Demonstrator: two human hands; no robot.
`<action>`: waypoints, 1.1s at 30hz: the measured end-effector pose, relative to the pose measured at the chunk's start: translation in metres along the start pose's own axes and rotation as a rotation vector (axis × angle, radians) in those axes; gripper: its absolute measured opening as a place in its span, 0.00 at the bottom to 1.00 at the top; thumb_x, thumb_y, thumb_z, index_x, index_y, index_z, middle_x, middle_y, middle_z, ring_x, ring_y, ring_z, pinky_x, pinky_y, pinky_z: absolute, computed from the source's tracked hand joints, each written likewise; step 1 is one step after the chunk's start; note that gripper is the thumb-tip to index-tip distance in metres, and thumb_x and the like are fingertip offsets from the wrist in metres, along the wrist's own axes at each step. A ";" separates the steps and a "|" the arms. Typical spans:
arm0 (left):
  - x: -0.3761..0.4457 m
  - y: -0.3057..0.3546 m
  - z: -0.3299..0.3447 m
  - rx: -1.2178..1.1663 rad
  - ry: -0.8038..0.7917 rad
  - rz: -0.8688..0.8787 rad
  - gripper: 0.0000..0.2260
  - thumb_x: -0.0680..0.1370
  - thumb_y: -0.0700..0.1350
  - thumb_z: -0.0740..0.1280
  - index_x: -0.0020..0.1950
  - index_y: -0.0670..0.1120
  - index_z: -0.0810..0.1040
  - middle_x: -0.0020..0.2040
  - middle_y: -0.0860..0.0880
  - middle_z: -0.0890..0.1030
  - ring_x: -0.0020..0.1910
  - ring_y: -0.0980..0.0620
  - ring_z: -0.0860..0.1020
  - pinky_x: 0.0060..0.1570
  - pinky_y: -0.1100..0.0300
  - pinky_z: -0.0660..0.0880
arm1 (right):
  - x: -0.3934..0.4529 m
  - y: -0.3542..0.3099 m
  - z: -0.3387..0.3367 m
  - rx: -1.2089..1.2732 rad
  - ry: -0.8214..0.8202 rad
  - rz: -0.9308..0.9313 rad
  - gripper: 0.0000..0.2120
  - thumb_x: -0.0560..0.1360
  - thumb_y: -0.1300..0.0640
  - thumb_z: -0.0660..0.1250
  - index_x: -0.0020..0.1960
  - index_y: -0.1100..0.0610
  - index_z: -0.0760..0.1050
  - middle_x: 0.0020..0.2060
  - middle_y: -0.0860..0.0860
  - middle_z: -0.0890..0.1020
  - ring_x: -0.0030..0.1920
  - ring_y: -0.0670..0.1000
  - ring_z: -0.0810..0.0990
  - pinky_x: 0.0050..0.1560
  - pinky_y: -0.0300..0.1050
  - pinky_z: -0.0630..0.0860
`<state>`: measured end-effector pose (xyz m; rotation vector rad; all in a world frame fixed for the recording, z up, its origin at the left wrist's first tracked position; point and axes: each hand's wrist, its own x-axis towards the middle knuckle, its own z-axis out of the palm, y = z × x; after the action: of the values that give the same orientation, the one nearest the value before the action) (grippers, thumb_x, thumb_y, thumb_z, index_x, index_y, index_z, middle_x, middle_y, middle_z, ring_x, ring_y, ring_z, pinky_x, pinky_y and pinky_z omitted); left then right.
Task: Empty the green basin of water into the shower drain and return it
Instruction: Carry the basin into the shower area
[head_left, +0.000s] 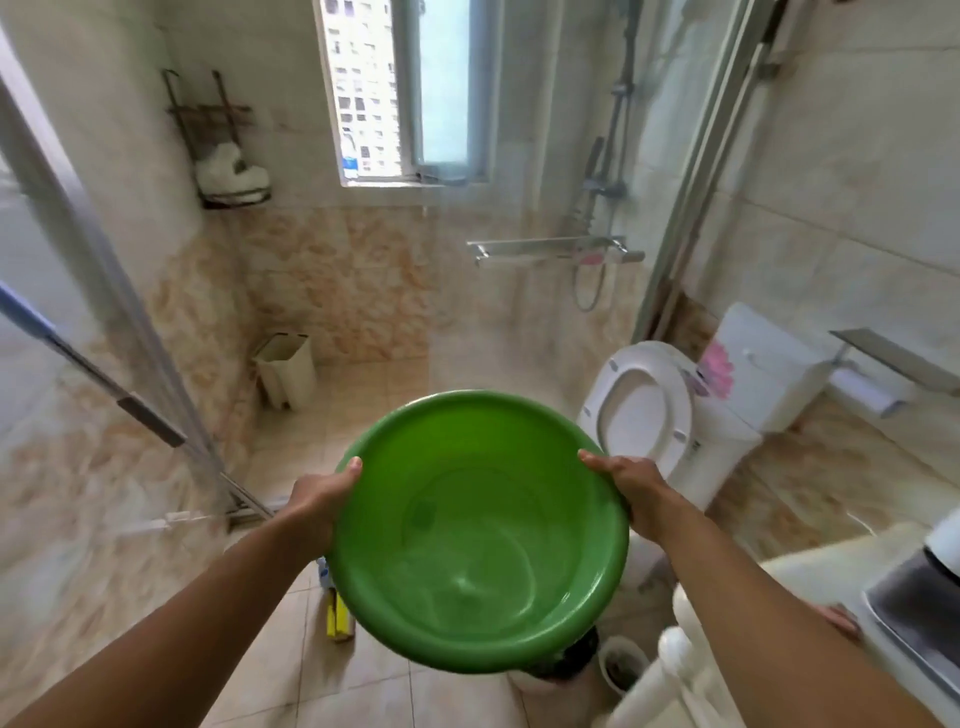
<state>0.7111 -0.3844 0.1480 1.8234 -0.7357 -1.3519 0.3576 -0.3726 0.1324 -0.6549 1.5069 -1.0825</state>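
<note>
A tiled bathroom fills the view, its floor (363, 691) pale beige squares, with a window (405, 93) in the far wall and a shower rail (618, 130) to its right. The toilet (675, 410) stands at right with its seat and lid raised, and a pale bin (288, 369) sits against the far wall at left. The basin (480, 530) is held up over the floor in the middle of the view, between the two outstretched arms, its mouth tipped toward the camera; a shallow layer of clear water seems to lie in its bottom. The left hand (317, 501) clasps the rim on the basin's left side, thumb over the lip. The right hand (631, 486) clasps the opposite side of the rim in the same way, just in front of the toilet.
</note>
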 end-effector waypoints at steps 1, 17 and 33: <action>0.003 0.005 -0.001 -0.005 0.016 -0.004 0.24 0.78 0.50 0.69 0.64 0.30 0.73 0.59 0.31 0.79 0.55 0.33 0.80 0.55 0.39 0.77 | 0.011 -0.007 0.005 -0.011 -0.028 -0.004 0.17 0.69 0.60 0.76 0.52 0.70 0.79 0.42 0.63 0.86 0.41 0.62 0.86 0.36 0.50 0.84; 0.086 0.081 -0.011 -0.180 0.172 -0.082 0.20 0.79 0.46 0.67 0.61 0.30 0.76 0.57 0.31 0.81 0.52 0.35 0.82 0.51 0.41 0.78 | 0.164 -0.088 0.106 -0.031 -0.200 0.053 0.19 0.69 0.59 0.76 0.54 0.70 0.78 0.45 0.66 0.85 0.44 0.65 0.85 0.44 0.61 0.82; 0.273 0.199 -0.064 -0.248 0.025 -0.079 0.18 0.82 0.45 0.64 0.63 0.31 0.75 0.55 0.32 0.81 0.38 0.42 0.79 0.42 0.45 0.78 | 0.307 -0.163 0.245 -0.097 -0.122 0.036 0.19 0.71 0.57 0.74 0.55 0.70 0.79 0.47 0.66 0.85 0.46 0.64 0.85 0.45 0.58 0.83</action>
<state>0.8455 -0.6992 0.1772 1.6830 -0.4638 -1.4019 0.4961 -0.7738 0.1468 -0.7448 1.4663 -0.9301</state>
